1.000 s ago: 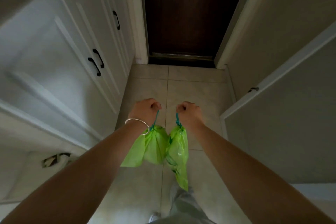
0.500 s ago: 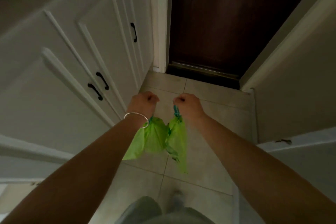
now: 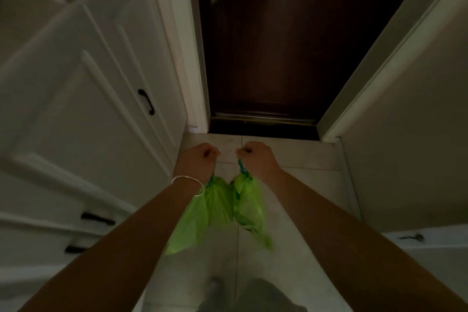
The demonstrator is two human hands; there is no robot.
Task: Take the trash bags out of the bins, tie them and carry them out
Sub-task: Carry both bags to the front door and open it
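Two small bright green trash bags hang side by side in front of me above the tiled floor. My left hand [image 3: 197,162], with a thin bangle on the wrist, is closed on the drawstring of the left green bag [image 3: 200,213]. My right hand [image 3: 255,158] is closed on the teal drawstring of the right green bag [image 3: 247,206]. Both bags are gathered shut at the top and touch each other. Both fists are held out at about waist height, a short way before the door.
A dark brown door [image 3: 273,40] stands shut straight ahead, its threshold [image 3: 263,126] just beyond my hands. White cabinets with black handles [image 3: 146,101] line the left. A pale wall [image 3: 410,114] closes the right. The corridor floor [image 3: 298,200] is narrow.
I have walked forward along the corridor: the brown door is much nearer and larger. Both hands keep their hold, and the bags swing slightly below them.
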